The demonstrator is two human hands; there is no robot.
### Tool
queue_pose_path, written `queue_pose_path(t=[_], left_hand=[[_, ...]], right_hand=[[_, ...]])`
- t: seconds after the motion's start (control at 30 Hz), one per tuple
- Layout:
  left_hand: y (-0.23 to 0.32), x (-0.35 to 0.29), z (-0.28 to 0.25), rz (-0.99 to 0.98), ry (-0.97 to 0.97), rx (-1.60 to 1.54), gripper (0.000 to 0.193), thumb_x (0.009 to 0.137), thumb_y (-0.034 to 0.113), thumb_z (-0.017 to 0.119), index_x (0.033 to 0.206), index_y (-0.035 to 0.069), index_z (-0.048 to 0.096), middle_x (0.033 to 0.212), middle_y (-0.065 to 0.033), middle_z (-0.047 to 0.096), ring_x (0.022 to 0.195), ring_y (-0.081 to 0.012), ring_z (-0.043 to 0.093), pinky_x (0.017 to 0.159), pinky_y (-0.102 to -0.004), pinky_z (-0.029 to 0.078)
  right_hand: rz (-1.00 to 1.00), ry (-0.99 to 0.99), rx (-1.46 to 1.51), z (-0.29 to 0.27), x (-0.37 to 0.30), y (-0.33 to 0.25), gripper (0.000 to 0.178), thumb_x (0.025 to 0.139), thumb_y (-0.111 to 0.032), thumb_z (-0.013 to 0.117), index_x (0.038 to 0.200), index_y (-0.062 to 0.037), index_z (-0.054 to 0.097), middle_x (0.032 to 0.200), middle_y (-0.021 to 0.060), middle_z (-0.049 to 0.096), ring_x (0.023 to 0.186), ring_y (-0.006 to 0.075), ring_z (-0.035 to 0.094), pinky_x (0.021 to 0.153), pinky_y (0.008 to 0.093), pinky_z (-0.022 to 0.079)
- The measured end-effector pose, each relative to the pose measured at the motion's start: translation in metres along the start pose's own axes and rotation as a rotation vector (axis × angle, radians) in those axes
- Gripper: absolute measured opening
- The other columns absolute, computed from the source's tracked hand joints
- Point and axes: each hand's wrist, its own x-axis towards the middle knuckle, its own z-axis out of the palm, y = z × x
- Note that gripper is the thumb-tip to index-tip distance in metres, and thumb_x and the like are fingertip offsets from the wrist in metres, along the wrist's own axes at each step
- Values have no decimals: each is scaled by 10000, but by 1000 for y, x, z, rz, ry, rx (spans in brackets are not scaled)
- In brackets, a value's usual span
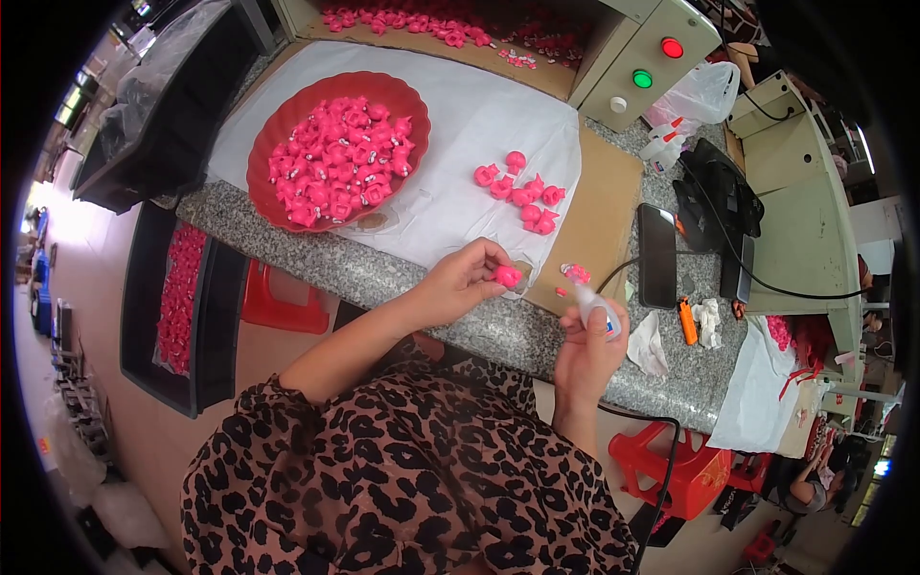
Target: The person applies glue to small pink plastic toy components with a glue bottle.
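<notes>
Between the thumb and fingers of my left hand (pixel 467 278) is a small pink figurine (pixel 506 276), held just above the front edge of the white sheet (pixel 450 225). My right hand (pixel 589 353) grips a small white glue bottle (pixel 596 311), its nozzle tilted up toward the left. Beyond that nozzle lies a little pile of tiny pink and white pieces (pixel 575 273) on the brown cardboard (pixel 604 201). Farther back, several loose pink figurines (pixel 522 192) rest on the sheet. To the left a red scalloped bowl (pixel 259 182) is heaped with more of them.
At the back, a grey machine housing (pixel 623 101) carries a red and a green light, with pink pieces inside its opening. Right of the cardboard lie a phone (pixel 657 254), an orange lighter (pixel 687 321) and crumpled tissue (pixel 648 345). A black cable crosses there. Dark bins stand at the left.
</notes>
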Motion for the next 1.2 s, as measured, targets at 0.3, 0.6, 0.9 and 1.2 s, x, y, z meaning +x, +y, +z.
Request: queue_pose_path(t=[0.3,0.6,0.9,1.2], left_hand=[[0,1,0,43,8,11,181,773,-29,539,921,7,442,901,-46,484,845,-98,506,701,-227,462],[11,5,17,-155,60,-302,174,773,2,559,851,38,407,817,-39,493,674,-83,502,506,-198,422],[1,2,18,-149,15,-437,137,808,46,528,877,57,410,818,-32,474,647,-66,427,537,-189,349],[-5,0,15,-145,-13,-463,114,866,149,456,917,51,429,838,-35,476,714,-90,479,601,-197,382]], right_hand=[[275,-138,141,-39,18,-13,328,777,-129,588,1052,18,484,840,72,573,719,139,553,606,235,456],[290,-115,-106,-38,25,-34,224,800,-143,542,942,27,507,748,90,586,623,136,558,580,236,452],[207,-35,-725,-13,39,-9,198,754,-191,601,717,-2,556,589,17,524,460,81,455,417,215,343],[20,-38,-1514,9,33,-6,332,716,-310,608,673,18,589,568,167,555,509,279,550,499,365,417]])
